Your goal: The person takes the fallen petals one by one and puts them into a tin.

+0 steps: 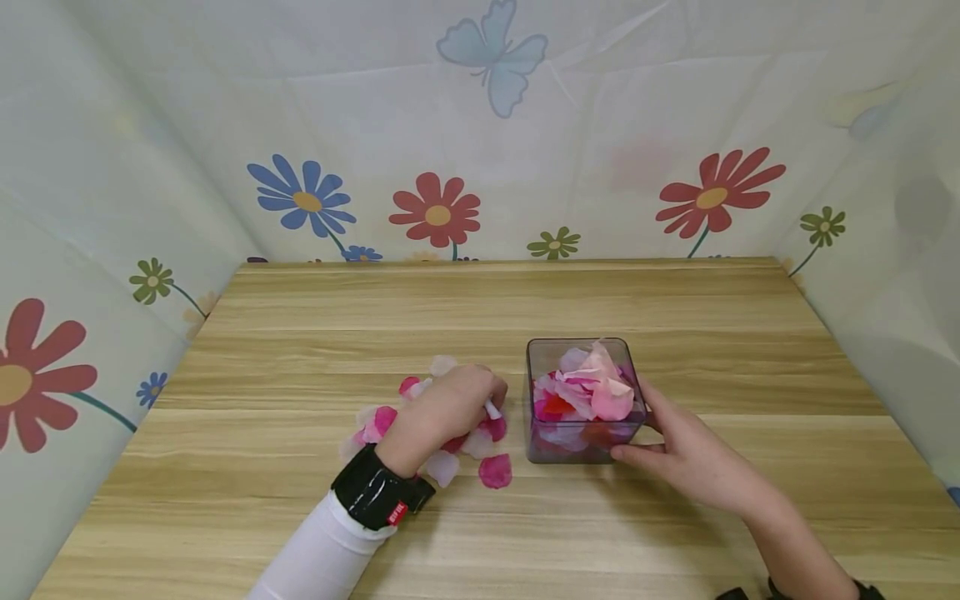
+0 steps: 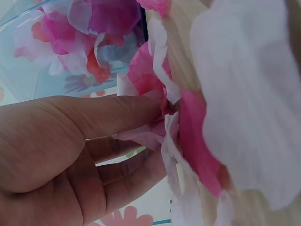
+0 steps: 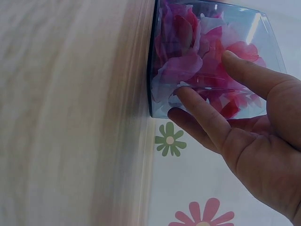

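A clear square box (image 1: pixel 551 442) stands on the table, heaped with pink, white and red flower petals (image 1: pixel 600 387). To its left, loose petals (image 1: pixel 495 472) lie scattered in a patch. My left hand (image 1: pixel 450 404) reaches down into that patch; between thumb and fingers it pinches a few pink and white petals (image 2: pixel 143 70), close above the table. My right hand (image 1: pixel 686 454) rests against the box's right side, thumb near the front corner. In the right wrist view its fingers (image 3: pixel 207 115) are fairly straight and spread as they touch the clear wall.
The wooden table (image 1: pixel 300 317) extends around the box and petals. A pale curtain (image 1: pixel 360 100) printed with flowers and a butterfly surrounds it at the back and sides. A black band (image 1: pixel 375 492) sits on the left wrist over a white sleeve (image 1: pixel 322 554).
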`<action>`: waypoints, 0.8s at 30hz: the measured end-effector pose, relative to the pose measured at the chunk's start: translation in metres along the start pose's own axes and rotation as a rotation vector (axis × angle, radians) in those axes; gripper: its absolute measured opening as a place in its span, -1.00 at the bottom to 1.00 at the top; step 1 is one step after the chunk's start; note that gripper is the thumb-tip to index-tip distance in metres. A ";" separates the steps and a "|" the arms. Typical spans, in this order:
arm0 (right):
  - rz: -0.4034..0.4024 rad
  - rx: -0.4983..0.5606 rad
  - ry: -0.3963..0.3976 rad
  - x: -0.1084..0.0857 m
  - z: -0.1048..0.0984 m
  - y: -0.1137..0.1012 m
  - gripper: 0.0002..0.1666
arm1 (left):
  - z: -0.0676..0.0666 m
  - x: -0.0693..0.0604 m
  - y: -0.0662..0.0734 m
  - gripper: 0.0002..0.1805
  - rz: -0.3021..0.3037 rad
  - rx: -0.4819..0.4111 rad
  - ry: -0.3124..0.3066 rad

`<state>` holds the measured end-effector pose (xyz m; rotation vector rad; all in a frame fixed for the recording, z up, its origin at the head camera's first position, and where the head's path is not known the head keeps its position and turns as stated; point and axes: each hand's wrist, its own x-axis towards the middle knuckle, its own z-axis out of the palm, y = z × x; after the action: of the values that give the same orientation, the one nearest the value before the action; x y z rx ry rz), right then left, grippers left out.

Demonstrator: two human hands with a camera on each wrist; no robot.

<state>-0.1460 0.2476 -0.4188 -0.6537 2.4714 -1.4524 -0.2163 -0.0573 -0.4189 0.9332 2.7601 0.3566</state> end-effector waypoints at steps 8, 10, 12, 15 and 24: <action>0.012 -0.002 -0.005 0.000 -0.001 -0.001 0.07 | -0.004 0.000 0.000 -0.79 -0.016 -0.042 -0.011; 0.008 -0.003 -0.005 0.000 -0.002 -0.001 0.07 | -0.005 0.000 0.000 -0.77 -0.042 -0.072 -0.012; 0.003 -0.009 -0.005 0.000 -0.002 -0.001 0.07 | -0.005 -0.001 0.000 -0.75 -0.061 -0.101 -0.007; 0.001 -0.016 -0.003 0.000 -0.002 0.000 0.06 | -0.007 -0.001 0.000 -0.75 -0.064 -0.114 0.000; 0.014 -0.026 0.000 0.000 -0.002 0.000 0.05 | -0.016 0.001 0.002 -0.90 0.032 -0.072 0.055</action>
<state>-0.1467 0.2491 -0.4181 -0.6396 2.4937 -1.4181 -0.2207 -0.0576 -0.4034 0.9649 2.7640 0.4910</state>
